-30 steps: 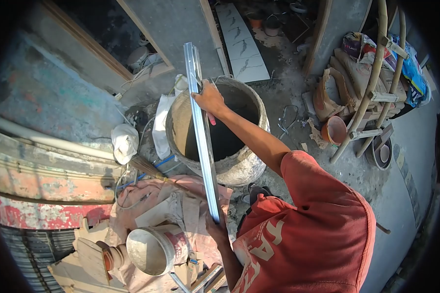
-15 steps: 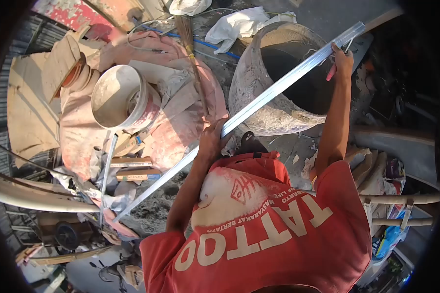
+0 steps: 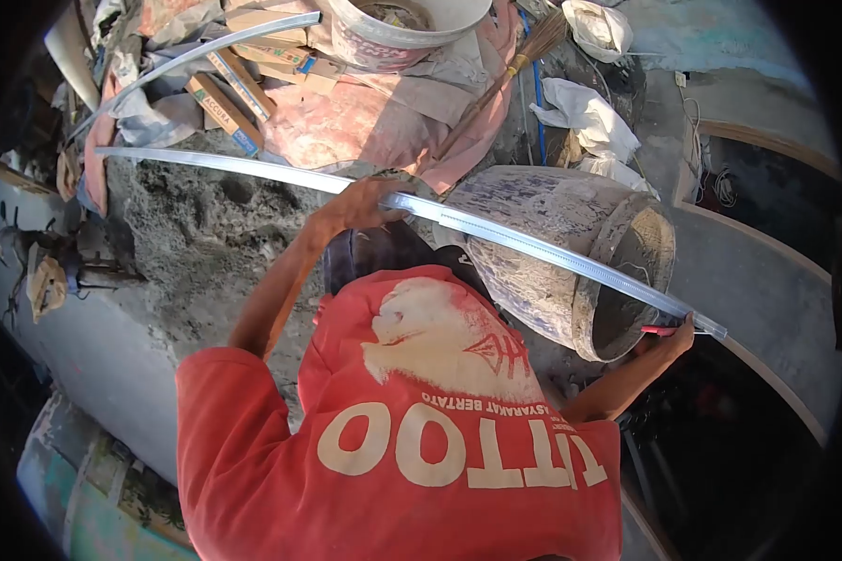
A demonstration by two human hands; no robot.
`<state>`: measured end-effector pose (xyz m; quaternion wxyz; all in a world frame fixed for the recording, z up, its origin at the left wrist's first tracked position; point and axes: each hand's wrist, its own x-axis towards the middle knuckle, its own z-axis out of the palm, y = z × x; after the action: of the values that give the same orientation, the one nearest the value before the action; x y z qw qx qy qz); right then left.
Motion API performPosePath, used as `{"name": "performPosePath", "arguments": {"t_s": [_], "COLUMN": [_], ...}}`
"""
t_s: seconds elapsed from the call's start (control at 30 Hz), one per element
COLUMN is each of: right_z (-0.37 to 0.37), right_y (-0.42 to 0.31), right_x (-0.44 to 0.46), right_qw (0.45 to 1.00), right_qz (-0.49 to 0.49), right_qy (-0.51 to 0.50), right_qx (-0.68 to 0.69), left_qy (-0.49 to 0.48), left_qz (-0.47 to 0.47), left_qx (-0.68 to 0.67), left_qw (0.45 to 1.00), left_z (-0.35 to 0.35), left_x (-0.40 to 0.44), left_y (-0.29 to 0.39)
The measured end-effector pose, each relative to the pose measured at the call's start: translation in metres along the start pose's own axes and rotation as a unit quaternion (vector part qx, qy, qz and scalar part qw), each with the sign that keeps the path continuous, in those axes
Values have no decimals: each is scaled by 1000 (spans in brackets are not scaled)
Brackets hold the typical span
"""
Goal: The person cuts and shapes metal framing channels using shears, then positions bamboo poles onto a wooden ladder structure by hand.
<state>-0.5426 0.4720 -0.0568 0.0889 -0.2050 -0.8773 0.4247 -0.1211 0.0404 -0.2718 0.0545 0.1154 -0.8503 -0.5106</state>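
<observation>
Strip [image 3: 533, 241], long, shiny metal, perforated along its right part, slants across the view from upper left to lower right, held up in front of the red shirt [image 3: 421, 393]. The left hand [image 3: 365, 204] is closed around it left of its middle. The right hand [image 3: 675, 344] grips it near its right end; its fingers are partly hidden. Against that hand shows a red piece [image 3: 660, 330], too small to identify.

Behind the right half, seen past the strip, is a crusted drum [image 3: 524, 290], its mouth toward the right. Rough grey ground [image 3: 196, 243] lies below the left half. Beyond the strip spreads a pink cloth [image 3: 346, 136], with a white bucket [image 3: 384, 47] on it. Left of the bucket lie 2 narrow boxes [image 3: 223, 114] side by side, 1 marked ACCURA, and near them a 2nd strip [image 3: 210, 47]. Right of the bucket are a broom [image 3: 539, 39], a blue hose [image 3: 538, 98] and 2 white sacks [image 3: 597, 28].
</observation>
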Motion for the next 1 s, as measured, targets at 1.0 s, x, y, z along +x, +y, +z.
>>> {"name": "performPosePath", "arguments": {"t_s": [1.0], "right_z": [8], "right_y": [-1], "right_x": [-11], "right_qw": [893], "right_qz": [-214], "right_qy": [147], "right_qx": [-369], "left_qy": [-272], "left_qz": [-202], "left_qx": [-106], "left_qw": [935], "left_z": [-13], "left_x": [53], "left_y": [-19]}}
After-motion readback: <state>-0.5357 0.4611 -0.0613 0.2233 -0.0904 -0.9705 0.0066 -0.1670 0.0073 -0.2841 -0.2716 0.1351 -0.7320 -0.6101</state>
